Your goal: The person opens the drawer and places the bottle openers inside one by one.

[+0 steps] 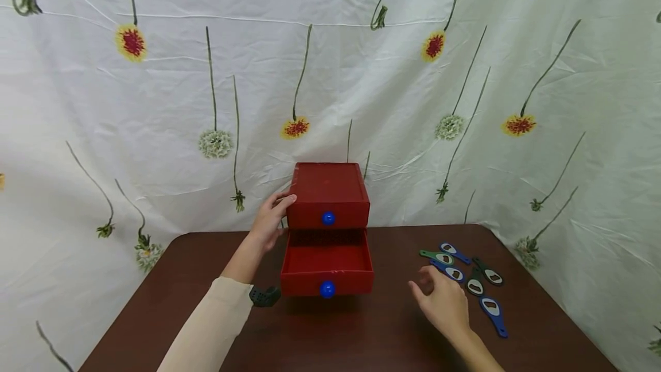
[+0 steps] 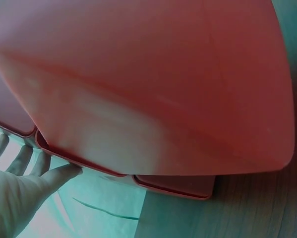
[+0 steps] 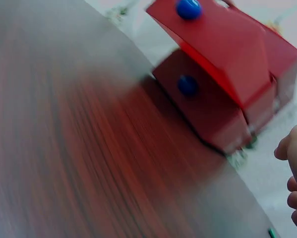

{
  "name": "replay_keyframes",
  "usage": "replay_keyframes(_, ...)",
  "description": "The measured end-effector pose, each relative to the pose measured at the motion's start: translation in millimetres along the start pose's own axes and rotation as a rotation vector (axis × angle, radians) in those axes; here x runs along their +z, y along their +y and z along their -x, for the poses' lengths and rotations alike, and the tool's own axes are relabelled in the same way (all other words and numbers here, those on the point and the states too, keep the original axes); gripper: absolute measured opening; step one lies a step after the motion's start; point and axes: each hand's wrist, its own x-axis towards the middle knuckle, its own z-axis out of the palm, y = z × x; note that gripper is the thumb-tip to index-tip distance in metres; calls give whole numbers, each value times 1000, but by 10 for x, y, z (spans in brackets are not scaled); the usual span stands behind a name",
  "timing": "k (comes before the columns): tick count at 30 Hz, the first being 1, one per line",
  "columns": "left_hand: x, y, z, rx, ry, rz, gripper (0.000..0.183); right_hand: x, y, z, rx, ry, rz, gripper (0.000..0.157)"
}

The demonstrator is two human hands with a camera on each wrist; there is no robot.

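A red drawer box [image 1: 330,182] with blue knobs stands towards the back of the table. Its middle drawer [image 1: 327,284] is pulled out and holds nothing in the part that shows. My left hand [image 1: 268,220] rests against the box's left side, fingers near the upper edge. In the left wrist view, the fingertips [image 2: 71,171] touch the red side. Over the right part of the table is my right hand [image 1: 443,306], fingers loosely bent and nothing held. Just beyond it lie several bottle openers, among them a blue one [image 1: 494,314] and a green one [image 1: 436,256].
The dark wooden table [image 1: 382,332] has rounded far corners. Close behind it hangs a white cloth [image 1: 392,108] printed with flowers. Below the pulled-out drawer, a lower drawer [image 3: 203,99] sits pushed in, as the right wrist view shows.
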Motion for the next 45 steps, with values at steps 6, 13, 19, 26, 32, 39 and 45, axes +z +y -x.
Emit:
replay_keyframes(6,10,8,-17,1,2,3,59,-155,320,11,91,-32,75,35)
replay_keyframes(13,14,-3,-23,6,0,11,57,-327,601,88,225,-138,148,44)
replay_keyframes(19,39,-9,-25,5,-18,5,62,-451,770,108,291,-219,233,55)
replay_keyframes(26,26,-23,-21,1,-15,3,62,-519,914,145,411,-268,286,75)
replay_keyframes(32,28,-34,0,5,-9,-6,64,-613,1043,116,523,-438,276,85)
replay_keyframes(39,16,-30,-5,6,-9,6,63,-685,1150,81,427,-468,219,64)
replay_keyframes(45,11,-11,14,7,-6,15,62,-687,1188,41,439,-464,128,59)
